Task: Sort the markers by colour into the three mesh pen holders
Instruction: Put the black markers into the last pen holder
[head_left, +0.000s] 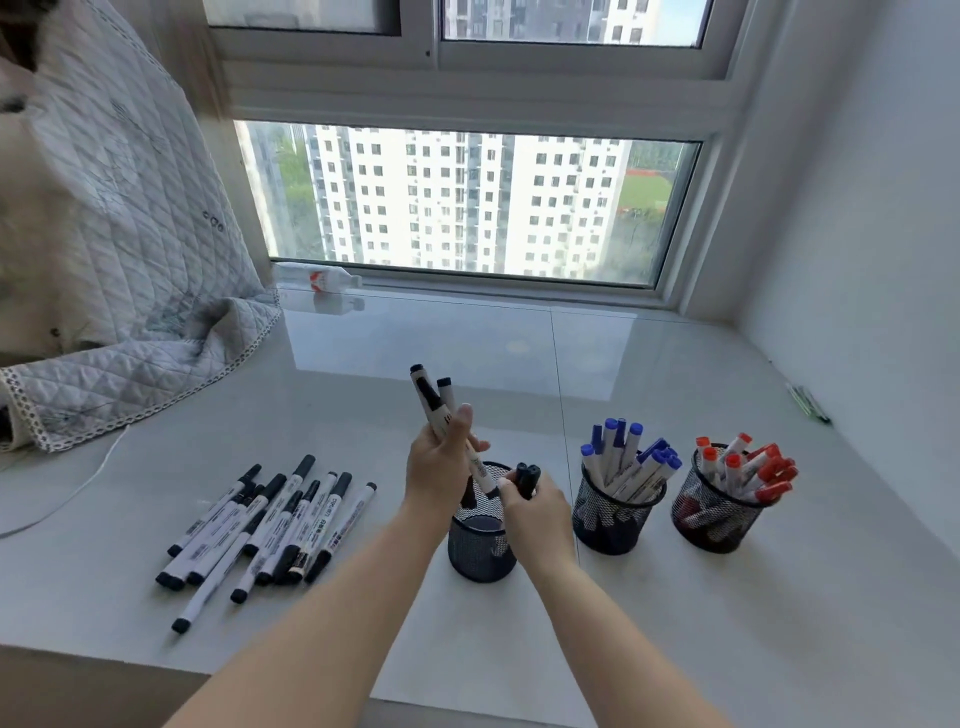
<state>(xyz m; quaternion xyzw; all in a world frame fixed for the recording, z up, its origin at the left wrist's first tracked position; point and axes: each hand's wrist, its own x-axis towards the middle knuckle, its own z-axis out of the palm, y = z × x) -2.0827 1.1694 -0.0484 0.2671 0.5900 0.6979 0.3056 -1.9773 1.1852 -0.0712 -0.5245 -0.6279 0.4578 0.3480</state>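
Three black mesh pen holders stand in a row on the white sill. The left holder (480, 556) looks nearly empty. The middle holder (613, 525) is full of blue-capped markers (626, 457). The right holder (714, 519) is full of red-capped markers (748, 467). My left hand (441, 467) grips two black-capped markers (434, 402), tilted up over the left holder. My right hand (535, 512) holds black markers (527, 478) at that holder's right rim. A pile of several black markers (265, 525) lies flat to the left.
A quilted grey cover (119, 291) drapes over the sill's left side, with a white cable (67, 499) below it. A plastic bottle (319, 278) lies by the window. A dark pen (808, 402) rests against the right wall.
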